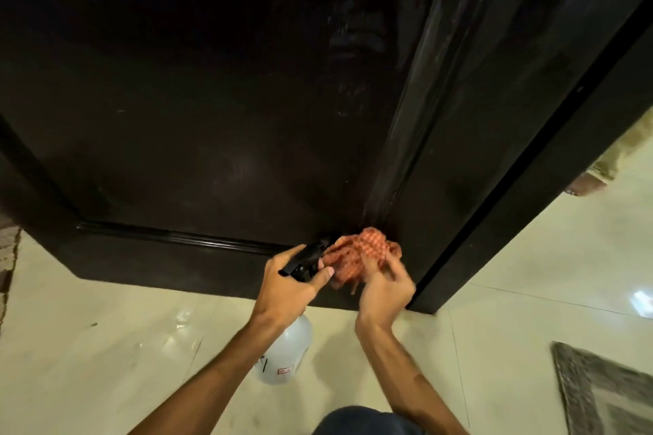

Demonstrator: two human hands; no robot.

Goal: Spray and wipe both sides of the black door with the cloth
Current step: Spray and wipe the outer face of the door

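Down at the foot of the black door [219,109], a person crouches on the pale tiled floor [106,346] with both bare arms reaching forward. Their left hand [288,288] is wrapped around the black trigger head of a spray bottle [286,353], the thumb lying alongside it and the nozzle pointing at the door's lower panel; the clear plastic body hangs below the wrist, tilted. Just beside it, the right hand [383,288] pinches a crumpled orange checked cloth [360,254] in curled fingers, the cloth bunched against the door's bottom corner near its edge. Faint smears show higher up on the glossy surface. A grey patterned rug [607,395] lies on the floor off to the right, well apart.
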